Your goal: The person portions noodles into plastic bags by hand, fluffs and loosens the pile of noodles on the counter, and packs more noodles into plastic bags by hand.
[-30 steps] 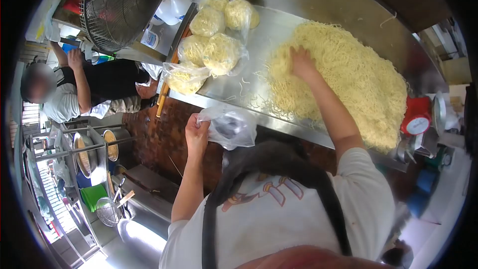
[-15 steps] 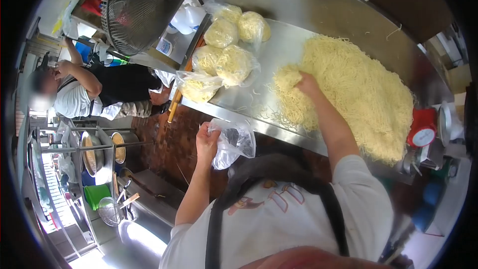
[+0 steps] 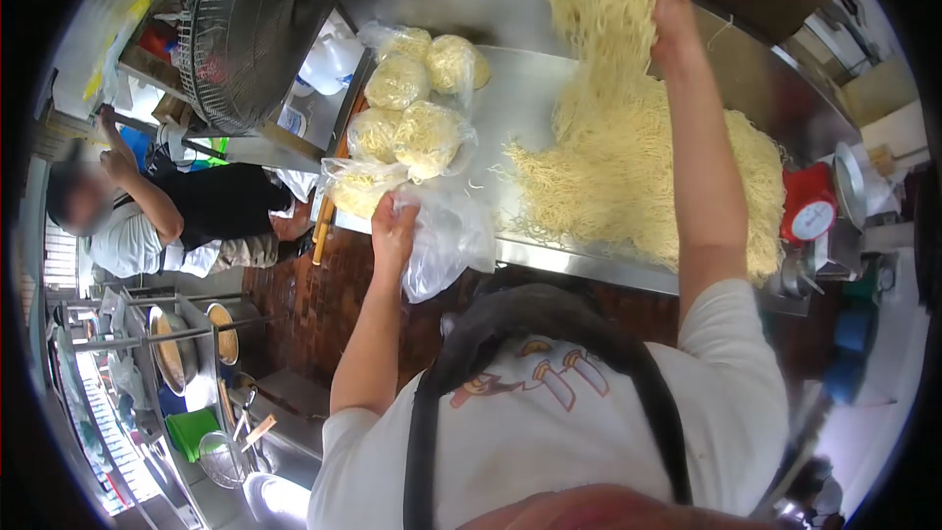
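My right hand (image 3: 671, 22) is raised over the far side of the metal counter (image 3: 535, 74), closed on a large clump of yellow noodles (image 3: 610, 10). Strands hang from it down to the wide noodle pile (image 3: 628, 182). At the counter's front edge my left hand (image 3: 394, 226) pinches the rim of a clear plastic bag (image 3: 446, 243), which hangs down with no noodles visible inside. Several filled bags of noodles (image 3: 427, 137) sit together on the counter's left part, just beyond my left hand.
A red scale (image 3: 811, 204) stands right of the pile. Another person (image 3: 147, 206) is at the left, near a large fan (image 3: 245, 34). A rack with pans (image 3: 169, 348) and a wire strainer (image 3: 224, 458) is at the lower left.
My right hand has gone from the pile up and away from me, lifting a clump of noodles. The bag in my left hand has shifted toward the counter's edge and hangs more spread.
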{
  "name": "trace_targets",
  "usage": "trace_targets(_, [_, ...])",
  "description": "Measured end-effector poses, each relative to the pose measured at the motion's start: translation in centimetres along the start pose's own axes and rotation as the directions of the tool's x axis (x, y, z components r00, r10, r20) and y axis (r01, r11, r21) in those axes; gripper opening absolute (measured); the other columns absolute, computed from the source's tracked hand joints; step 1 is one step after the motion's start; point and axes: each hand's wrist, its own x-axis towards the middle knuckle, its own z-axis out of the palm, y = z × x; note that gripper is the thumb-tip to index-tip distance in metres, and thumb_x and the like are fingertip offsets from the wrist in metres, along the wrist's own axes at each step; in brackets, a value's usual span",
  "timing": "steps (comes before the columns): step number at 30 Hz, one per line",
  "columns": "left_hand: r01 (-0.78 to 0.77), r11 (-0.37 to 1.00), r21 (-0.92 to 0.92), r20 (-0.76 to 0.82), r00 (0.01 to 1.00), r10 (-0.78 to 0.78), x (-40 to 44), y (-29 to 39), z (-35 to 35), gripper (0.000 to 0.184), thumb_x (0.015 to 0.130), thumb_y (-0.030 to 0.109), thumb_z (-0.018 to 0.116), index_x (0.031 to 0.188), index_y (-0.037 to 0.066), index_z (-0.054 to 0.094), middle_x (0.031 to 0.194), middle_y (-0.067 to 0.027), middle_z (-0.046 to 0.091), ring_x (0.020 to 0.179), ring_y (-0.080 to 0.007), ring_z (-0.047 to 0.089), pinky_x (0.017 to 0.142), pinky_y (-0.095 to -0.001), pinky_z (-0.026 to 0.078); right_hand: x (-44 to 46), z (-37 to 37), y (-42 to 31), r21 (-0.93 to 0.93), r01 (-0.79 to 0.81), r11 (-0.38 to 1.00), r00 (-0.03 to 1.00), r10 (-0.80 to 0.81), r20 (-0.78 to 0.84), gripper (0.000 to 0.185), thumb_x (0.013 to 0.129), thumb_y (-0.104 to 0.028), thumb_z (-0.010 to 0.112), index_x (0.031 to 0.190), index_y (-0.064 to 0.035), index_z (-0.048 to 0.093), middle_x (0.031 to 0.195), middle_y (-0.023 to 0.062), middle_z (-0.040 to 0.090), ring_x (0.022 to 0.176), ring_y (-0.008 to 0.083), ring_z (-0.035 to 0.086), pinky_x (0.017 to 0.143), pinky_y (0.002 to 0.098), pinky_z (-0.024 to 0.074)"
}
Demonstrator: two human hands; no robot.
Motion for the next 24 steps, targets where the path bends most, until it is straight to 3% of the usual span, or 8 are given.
trace_targets(5, [0.040,0.991,-0.125,-0.014,0.999,-0.042,7.5,2.5,3.5,0.019,0.090,0.016,0.064,0.103,0.003,0.062,0.075,0.0014,0.055,0.059,-0.0073,0.049,0.052,-0.0249,0.045,-5.4,4.0,-9.9,0.268,0.122,0.956,0.959,-0.183,0.215,0.053,0.089,-0.024,0.068,0.136,-0.0084,0.049,0.127,0.0156,0.059,0.115,0.0252,0.059,0.098,0.0415,0.0487])
trace_targets(10, [0.004,1.000,0.023,-0.033,0.999,-0.003,16.9,4.4,9.0,0.026,0.089,0.024,0.064,0.100,0.000,0.062,0.072,-0.0038,0.055,0.060,-0.0138,0.053,0.050,-0.0276,0.046,-3.5,0.4,-2.6,-0.091,0.154,0.984,0.988,-0.151,0.041,0.035,0.087,-0.021,0.064,0.113,0.0029,0.064,0.099,0.0124,0.070,0.085,0.0228,0.071,0.071,0.0377,0.0596])
trace_targets(17, [-0.258,0.966,-0.008,-0.106,0.961,0.255,26.4,5.3,16.8,0.031,0.089,0.027,0.065,0.094,-0.004,0.063,0.074,-0.0158,0.063,0.072,-0.0269,0.062,0.069,-0.0394,0.049,-7.9,-1.4,6.9,-0.341,0.039,0.939,0.997,-0.012,0.080,0.043,0.083,-0.019,0.067,0.118,0.0041,0.061,0.103,0.0122,0.069,0.098,0.0207,0.066,0.089,0.0338,0.0511])
trace_targets(20, [-0.517,0.826,0.225,0.067,0.854,0.517,19.0,12.2,18.8,0.041,0.091,0.038,0.066,0.108,0.001,0.063,0.099,-0.0160,0.066,0.093,-0.0273,0.063,0.081,-0.0386,0.052,-9.7,-0.4,7.3,-0.535,-0.081,0.841,0.966,0.200,0.167,0.063,0.084,-0.023,0.068,0.137,0.0040,0.047,0.116,0.0139,0.066,0.104,0.0214,0.064,0.095,0.0335,0.0470])
trace_targets(21, [-0.674,0.723,0.151,0.077,0.737,0.672,16.5,12.6,19.8,0.034,0.092,0.032,0.066,0.107,0.002,0.063,0.099,-0.0162,0.066,0.091,-0.0271,0.063,0.077,-0.0368,0.052,-10.0,-0.4,8.3,-0.519,-0.118,0.846,0.963,0.226,0.150,0.066,0.085,-0.023,0.067,0.141,0.0033,0.042,0.121,0.0145,0.063,0.106,0.0219,0.063,0.094,0.0337,0.0474])
trace_targets(22, [-0.497,0.838,-0.224,0.305,0.781,0.544,15.3,11.8,20.1,0.024,0.091,0.026,0.064,0.103,0.005,0.064,0.085,-0.0159,0.066,0.079,-0.0293,0.063,0.072,-0.0381,0.051,-9.6,-1.4,10.4,-0.501,-0.151,0.852,0.956,0.255,0.146,0.070,0.087,-0.023,0.067,0.144,0.0026,0.036,0.126,0.0151,0.060,0.108,0.0224,0.062,0.093,0.0340,0.0479])
trace_targets(23, [-0.729,0.673,0.123,0.370,0.663,0.650,11.4,14.3,18.8,0.016,0.089,0.021,0.063,0.098,0.008,0.064,0.076,-0.0159,0.063,0.071,-0.0315,0.063,0.067,-0.0408,0.051,-8.9,-2.3,12.1,-0.461,-0.181,0.869,0.951,0.274,0.143,0.068,0.087,-0.023,0.067,0.143,0.0023,0.037,0.126,0.0147,0.060,0.108,0.0224,0.062,0.093,0.0341,0.0480])
trace_targets(24, [-0.727,0.674,0.130,0.334,0.672,0.661,7.5,15.8,17.9,0.013,0.085,0.018,0.063,0.095,0.010,0.063,0.076,-0.0160,0.063,0.072,-0.0338,0.064,0.063,-0.0441,0.050,-8.3,-2.7,13.5,-0.362,-0.208,0.909,0.953,0.272,0.135,0.067,0.088,-0.022,0.066,0.143,0.0020,0.038,0.126,0.0143,0.060,0.108,0.0224,0.061,0.093,0.0343,0.0482])
